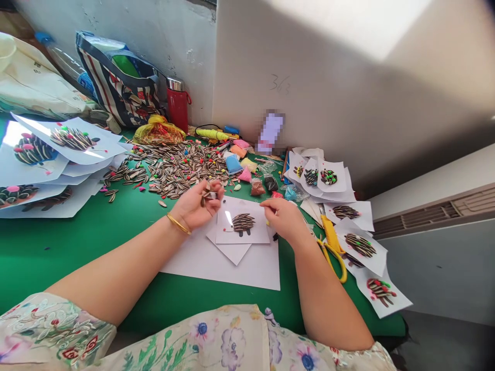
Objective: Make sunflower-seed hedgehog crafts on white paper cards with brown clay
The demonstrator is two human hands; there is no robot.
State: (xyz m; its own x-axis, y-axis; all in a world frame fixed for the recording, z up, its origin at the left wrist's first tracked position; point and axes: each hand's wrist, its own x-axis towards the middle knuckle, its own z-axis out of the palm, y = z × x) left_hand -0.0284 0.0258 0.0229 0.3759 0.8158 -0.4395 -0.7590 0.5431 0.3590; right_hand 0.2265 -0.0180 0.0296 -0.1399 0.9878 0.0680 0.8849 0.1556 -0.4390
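several seeds (208, 195) sit in the loosely curled left hand (196, 205); the right hand (284, 218) pinches closely, contents unclear. between them lies the card (260, 235), its hedgehog (243, 222) looking well covered, apparently without the bright balls decorating finished-looking cards (360, 245).
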